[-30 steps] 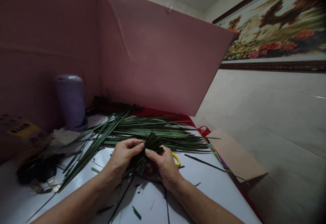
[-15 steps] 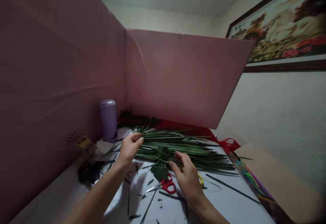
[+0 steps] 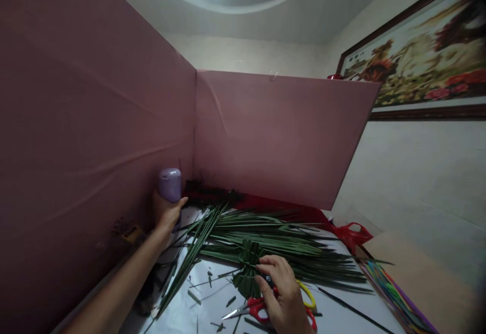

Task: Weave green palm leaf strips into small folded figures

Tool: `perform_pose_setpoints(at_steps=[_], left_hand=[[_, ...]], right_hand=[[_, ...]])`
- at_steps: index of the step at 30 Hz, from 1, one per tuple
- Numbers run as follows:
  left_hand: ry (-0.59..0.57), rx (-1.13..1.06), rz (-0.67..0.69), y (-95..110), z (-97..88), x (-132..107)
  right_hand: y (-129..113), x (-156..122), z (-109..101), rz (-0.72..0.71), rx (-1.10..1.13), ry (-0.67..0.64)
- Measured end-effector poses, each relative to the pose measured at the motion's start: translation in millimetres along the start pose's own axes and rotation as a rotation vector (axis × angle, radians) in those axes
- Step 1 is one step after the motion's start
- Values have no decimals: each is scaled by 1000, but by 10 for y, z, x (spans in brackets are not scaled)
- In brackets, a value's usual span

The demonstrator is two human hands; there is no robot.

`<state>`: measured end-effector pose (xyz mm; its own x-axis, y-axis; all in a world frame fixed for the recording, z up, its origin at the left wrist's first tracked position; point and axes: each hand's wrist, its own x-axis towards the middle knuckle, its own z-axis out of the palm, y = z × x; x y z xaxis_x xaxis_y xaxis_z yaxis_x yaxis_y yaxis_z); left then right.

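Note:
My left hand reaches to the back left and wraps round a purple, bottle-shaped container, which stands upright. Low at the front, my right hand has its fingers curled over a red-handled tool with a dark, round joint; most of it is hidden under the palm. Just left of those fingertips lies a pleated green leaf piece, gathered at its middle. Red-handled scissors lie below it, blades pointing left. A yellow handle loop shows right of the hand.
Long green leaf strips spread across the white tabletop, and one bundle slants to the left front. Pink panels stand at the left and back. A red plastic bag and colourful sheets are at the right.
My left hand has left the leaf strips and moved back left onto the purple container. A bundle of strips now lies slanted at the left. The view has tilted upward.

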<state>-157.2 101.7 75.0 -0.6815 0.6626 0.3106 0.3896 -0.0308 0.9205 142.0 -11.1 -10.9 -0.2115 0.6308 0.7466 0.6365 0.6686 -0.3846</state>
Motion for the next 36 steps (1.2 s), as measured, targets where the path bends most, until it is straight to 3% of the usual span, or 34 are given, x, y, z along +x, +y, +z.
perform_pose_setpoints(at_steps=[4,8,11,13,18,21,23,25,28,31,32,36], left_hand=[[37,19,64,-26,41,49],[51,1,212,229,-61,-119],[-8,-2,303,472,-173,-471],[-113,80,384,557,-221,-775],[-124,222,716,449,-200,-1405],[-93,199,842,353,-200,-1565],[-230,96,820,342,-262,-1606],[-519,-35,707,368,-367,-1628],[-864,-167,499,434,-526,-1668],[-1014,-249,358,489,-609,-1723],[-1014,-260,325,504,-617,-1742],[-973,-296,324,540,-610,-1799]], right_hand=[[-25,47,-31,11,58,1],[-185,237,-179,121,200,-2],[-417,566,-407,198,326,-49],[-624,842,-587,258,361,-101],[-1106,1331,-811,153,218,-274],[-1208,1361,-779,96,30,-235],[-1219,1340,-807,26,-9,-290],[-1233,1348,-919,-101,31,-441],[-1306,1441,-1190,-207,158,-695],[-1392,1543,-1409,-228,168,-864],[-1406,1554,-1442,-244,156,-835],[-1377,1469,-1396,-283,35,-505]])
